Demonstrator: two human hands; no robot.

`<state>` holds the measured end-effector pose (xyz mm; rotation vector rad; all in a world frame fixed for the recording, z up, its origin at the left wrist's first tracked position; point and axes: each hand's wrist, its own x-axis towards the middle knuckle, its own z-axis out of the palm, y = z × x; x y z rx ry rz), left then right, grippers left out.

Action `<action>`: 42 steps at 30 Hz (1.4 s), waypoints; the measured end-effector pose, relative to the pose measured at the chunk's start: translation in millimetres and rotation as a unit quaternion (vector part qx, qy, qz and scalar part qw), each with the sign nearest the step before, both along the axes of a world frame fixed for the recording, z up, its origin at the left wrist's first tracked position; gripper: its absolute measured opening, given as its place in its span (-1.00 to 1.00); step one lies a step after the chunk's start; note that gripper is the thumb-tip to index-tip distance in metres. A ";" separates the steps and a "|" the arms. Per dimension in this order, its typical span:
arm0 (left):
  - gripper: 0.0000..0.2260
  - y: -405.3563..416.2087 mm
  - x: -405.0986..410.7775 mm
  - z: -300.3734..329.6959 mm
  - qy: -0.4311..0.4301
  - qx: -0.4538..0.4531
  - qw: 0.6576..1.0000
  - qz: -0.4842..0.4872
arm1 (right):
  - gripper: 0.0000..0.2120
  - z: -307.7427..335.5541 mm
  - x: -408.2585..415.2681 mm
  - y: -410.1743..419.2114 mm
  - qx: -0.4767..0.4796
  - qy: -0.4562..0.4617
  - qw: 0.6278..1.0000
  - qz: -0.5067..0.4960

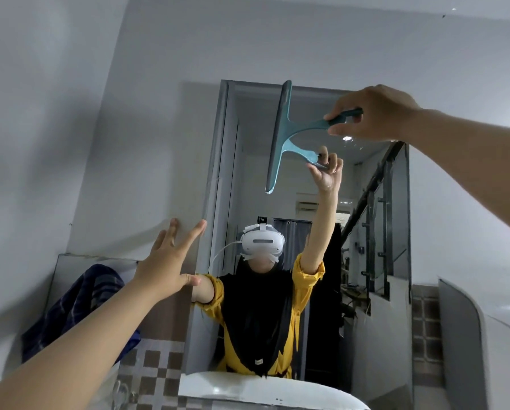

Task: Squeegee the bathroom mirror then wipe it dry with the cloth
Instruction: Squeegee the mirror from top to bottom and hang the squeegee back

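Observation:
A tall frameless mirror (375, 306) hangs on the grey wall above the sink. My right hand (375, 113) grips the dark handle of a teal squeegee (283, 131) near the mirror's top. Its long blade stands almost vertical against the glass, close to the upper left edge. My left hand (170, 261) is spread flat with fingers apart, reaching to the mirror's left edge at mid height. A dark blue checked cloth (82, 303) is draped over a ledge at the lower left, below my left forearm.
The white sink rim (247, 386) curves along the bottom. Brown and white checkered tiles (153, 377) cover the wall below the mirror. A white curved fixture (484, 335) stands at the right. The reflection shows a person in yellow sleeves, a doorway and a staircase.

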<state>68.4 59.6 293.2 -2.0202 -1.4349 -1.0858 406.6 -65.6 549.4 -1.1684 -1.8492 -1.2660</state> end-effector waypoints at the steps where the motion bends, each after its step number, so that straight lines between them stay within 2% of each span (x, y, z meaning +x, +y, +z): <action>1: 0.02 0.0 0.1 -0.2 0.000 0.001 1.000 0.001 | -0.71 -0.4 4.6 -0.5 -0.001 0.004 1.000 -0.002; 9: 0.04 0.8 0.9 -0.3 -0.005 0.000 1.000 -0.003 | -0.73 -5.5 50.5 -15.7 0.006 0.041 0.999 -0.029; 19: 0.06 4.4 0.9 -0.3 -0.007 0.003 1.000 0.010 | -0.83 -42.9 122.7 -42.6 0.013 0.219 0.974 -0.051; 24: 0.10 10.0 -1.8 -0.9 -0.001 0.021 1.000 0.015 | -0.82 -72.0 119.1 -36.2 0.012 0.268 0.963 -0.041; 29: 0.12 12.5 -1.6 -2.7 -0.012 0.024 0.999 0.017 | -0.79 -105.5 81.7 -16.7 0.014 0.326 0.945 0.017; 35: 0.10 10.8 -0.8 -3.1 -0.011 0.027 0.999 0.019 | -0.88 -127.7 15.3 11.0 0.031 0.444 0.889 0.108; 42: 0.05 4.6 2.4 -1.6 -0.013 0.005 1.000 0.022 | -0.76 -129.7 -59.3 28.0 0.000 0.614 0.759 0.215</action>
